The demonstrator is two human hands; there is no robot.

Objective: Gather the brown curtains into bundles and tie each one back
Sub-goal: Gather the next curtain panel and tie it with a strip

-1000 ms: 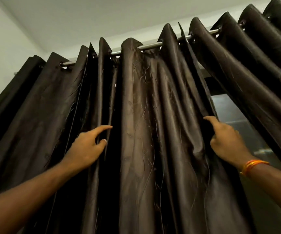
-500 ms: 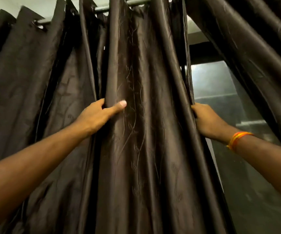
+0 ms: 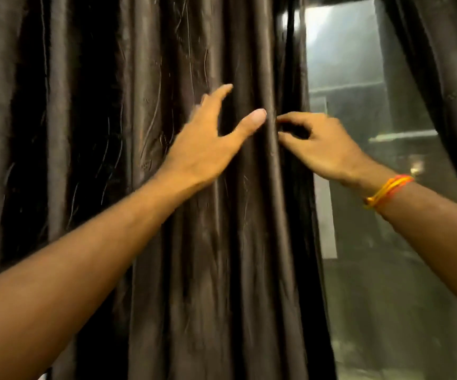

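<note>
Brown curtain (image 3: pixel 139 187), hanging in vertical folds across left and centre; left hand (image 3: pixel 208 144) before it, fingers spread straight, thumb tip on a fold; right hand (image 3: pixel 318 144), orange wristband (image 3: pixel 386 190), fingers curled, pinching the curtain's right edge; window (image 3: pixel 359 105); second curtain (image 3: pixel 441 78), far right.

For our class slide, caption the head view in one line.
Open left hand spreads over the brown curtain; right hand pinches its edge.

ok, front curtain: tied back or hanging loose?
Hanging loose: the curtain falls in straight folds, no tie visible; right hand pinches its edge, left hand spread open.
</note>
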